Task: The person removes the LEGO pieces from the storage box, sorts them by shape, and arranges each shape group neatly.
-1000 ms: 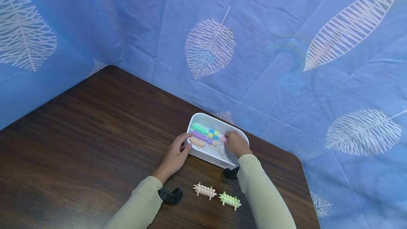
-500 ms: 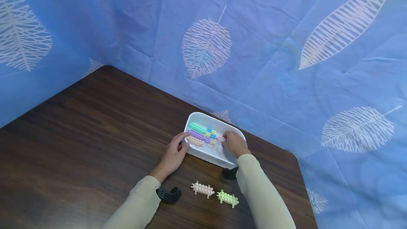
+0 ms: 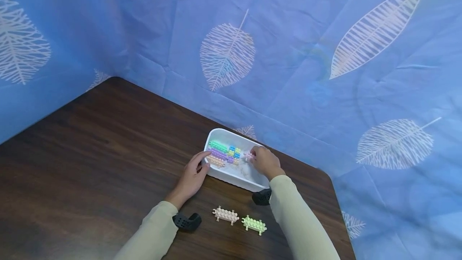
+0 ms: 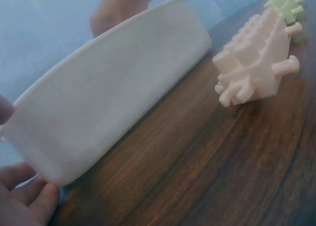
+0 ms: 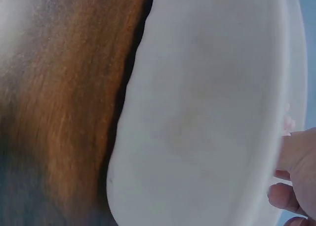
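Note:
A white plastic tub [image 3: 234,178] stands near the table's far edge. My left hand [image 3: 191,175] grips its left end, thumb outside and a finger over the rim; the left wrist view shows the fingers [image 4: 44,201] at the tub's lower corner. Inside the tub, my right hand [image 3: 266,160] pinches a small pink building block [image 3: 249,156], partly hidden by the fingers. Left of it lie small blue and yellow blocks [image 3: 234,152]. Longer green [image 3: 218,146], purple [image 3: 218,153] and orange blocks [image 3: 215,161] lie side by side at the tub's left end.
On the dark wooden table [image 3: 108,163], in front of the tub, lie a pale pink studded block [image 3: 225,214] and a lime green one [image 3: 254,224], both with small pegs sticking out. A blue leaf-print cloth [image 3: 288,51] hangs behind the table.
The head view has swung a little, so everything sits further left. Relative to the tub, my right hand with the pink block has shifted slightly right. My left hand keeps its grip.

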A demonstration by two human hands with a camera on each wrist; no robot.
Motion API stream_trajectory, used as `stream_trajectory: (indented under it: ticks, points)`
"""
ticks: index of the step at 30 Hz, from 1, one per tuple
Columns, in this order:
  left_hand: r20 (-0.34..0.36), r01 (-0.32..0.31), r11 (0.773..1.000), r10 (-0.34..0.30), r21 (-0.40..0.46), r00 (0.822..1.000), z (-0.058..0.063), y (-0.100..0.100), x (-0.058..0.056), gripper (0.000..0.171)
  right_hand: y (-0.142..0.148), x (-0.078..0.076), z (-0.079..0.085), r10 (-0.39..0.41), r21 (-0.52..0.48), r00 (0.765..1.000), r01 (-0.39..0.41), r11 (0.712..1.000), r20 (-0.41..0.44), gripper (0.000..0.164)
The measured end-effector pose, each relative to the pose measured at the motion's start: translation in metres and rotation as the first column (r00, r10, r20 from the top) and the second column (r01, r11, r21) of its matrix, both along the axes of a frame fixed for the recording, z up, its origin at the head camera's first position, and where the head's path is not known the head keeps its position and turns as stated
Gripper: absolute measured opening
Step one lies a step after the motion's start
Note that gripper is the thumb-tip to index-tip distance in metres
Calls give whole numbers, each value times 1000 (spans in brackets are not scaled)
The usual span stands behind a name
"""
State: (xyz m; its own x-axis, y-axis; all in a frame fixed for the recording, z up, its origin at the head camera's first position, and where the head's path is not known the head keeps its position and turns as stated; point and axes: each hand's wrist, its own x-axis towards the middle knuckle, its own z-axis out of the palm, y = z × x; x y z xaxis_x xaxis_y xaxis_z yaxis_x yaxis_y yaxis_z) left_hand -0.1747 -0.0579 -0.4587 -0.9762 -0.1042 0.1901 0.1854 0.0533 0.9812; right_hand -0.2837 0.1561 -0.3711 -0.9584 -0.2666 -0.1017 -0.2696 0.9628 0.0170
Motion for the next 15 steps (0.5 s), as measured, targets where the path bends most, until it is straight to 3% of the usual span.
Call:
stream_trajectory:
  ticks: [15]
  points:
    - [-9,20,1000,-20,1,1000,-2,0,-1,38,22,30,33,88,61,986,-80,995,-139,22]
